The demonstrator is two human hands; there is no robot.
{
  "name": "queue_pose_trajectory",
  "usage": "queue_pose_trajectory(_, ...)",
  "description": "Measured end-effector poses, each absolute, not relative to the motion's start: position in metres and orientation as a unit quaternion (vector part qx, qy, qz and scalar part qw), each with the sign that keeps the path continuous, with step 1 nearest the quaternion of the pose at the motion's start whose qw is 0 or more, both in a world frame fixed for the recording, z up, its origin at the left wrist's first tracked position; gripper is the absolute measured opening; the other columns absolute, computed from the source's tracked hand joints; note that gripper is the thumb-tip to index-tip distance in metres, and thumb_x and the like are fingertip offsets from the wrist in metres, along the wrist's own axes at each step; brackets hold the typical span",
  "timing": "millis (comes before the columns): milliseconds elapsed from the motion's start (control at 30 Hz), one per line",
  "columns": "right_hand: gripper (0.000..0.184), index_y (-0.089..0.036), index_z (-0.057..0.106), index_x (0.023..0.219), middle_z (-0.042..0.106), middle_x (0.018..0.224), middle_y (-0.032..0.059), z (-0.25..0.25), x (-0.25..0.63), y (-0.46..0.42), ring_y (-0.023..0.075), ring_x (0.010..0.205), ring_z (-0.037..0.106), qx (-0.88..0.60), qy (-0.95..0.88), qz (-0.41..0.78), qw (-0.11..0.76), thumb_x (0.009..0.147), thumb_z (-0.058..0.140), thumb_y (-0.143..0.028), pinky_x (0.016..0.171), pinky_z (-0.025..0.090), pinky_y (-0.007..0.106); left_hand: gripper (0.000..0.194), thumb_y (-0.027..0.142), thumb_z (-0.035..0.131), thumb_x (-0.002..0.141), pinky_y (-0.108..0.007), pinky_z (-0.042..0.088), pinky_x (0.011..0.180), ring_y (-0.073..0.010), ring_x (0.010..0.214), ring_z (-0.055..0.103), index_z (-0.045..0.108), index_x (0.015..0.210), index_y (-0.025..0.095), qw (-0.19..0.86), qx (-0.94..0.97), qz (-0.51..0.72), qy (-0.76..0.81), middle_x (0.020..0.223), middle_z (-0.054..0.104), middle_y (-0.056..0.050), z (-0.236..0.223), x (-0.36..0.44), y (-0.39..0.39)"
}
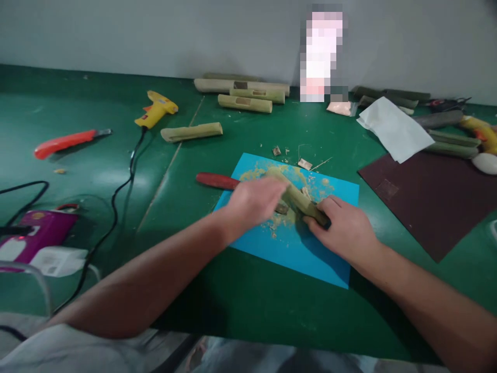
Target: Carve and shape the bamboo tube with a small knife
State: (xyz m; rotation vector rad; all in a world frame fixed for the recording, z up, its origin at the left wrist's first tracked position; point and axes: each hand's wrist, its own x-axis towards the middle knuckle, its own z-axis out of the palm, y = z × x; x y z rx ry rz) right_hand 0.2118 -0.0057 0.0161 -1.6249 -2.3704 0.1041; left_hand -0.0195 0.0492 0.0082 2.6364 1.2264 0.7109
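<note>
A cut bamboo tube slants over a blue sheet. My right hand is closed round its near, lower end, thumb and fingers on either side. At the tube's far end is my left hand, smeared by motion, so its fingers and anything in them cannot be made out. Pale sawdust and chips cover the middle of the sheet. A small brownish piece lies beside the tube, below my left hand. The red handle of a tool sticks out past the sheet's left edge; its other end is hidden.
Left on the green table stand a yellow glue gun with its cord, a red utility knife and a purple power box. Further bamboo pieces lie at the back. White paper overlaps a dark brown sheet at right.
</note>
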Motion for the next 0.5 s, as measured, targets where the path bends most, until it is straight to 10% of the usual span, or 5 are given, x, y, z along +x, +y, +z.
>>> queue_pose_trajectory(500,0.023,-0.02,0.058,0.082,0.065,0.085,0.0067,0.0199,0.2089,-0.0055,0.0194,0.071,0.06,-0.583,-0.805,0.063,0.089,0.089,0.06,-0.042,0.059,0.034,0.032,0.03,0.027,0.044,0.102,-0.033,0.059,0.082,-0.0206,0.091,0.072,0.07,0.115,0.018,0.075,0.897,0.205,0.385,0.099,0.074,-0.008,0.0036,-0.0208,0.0492)
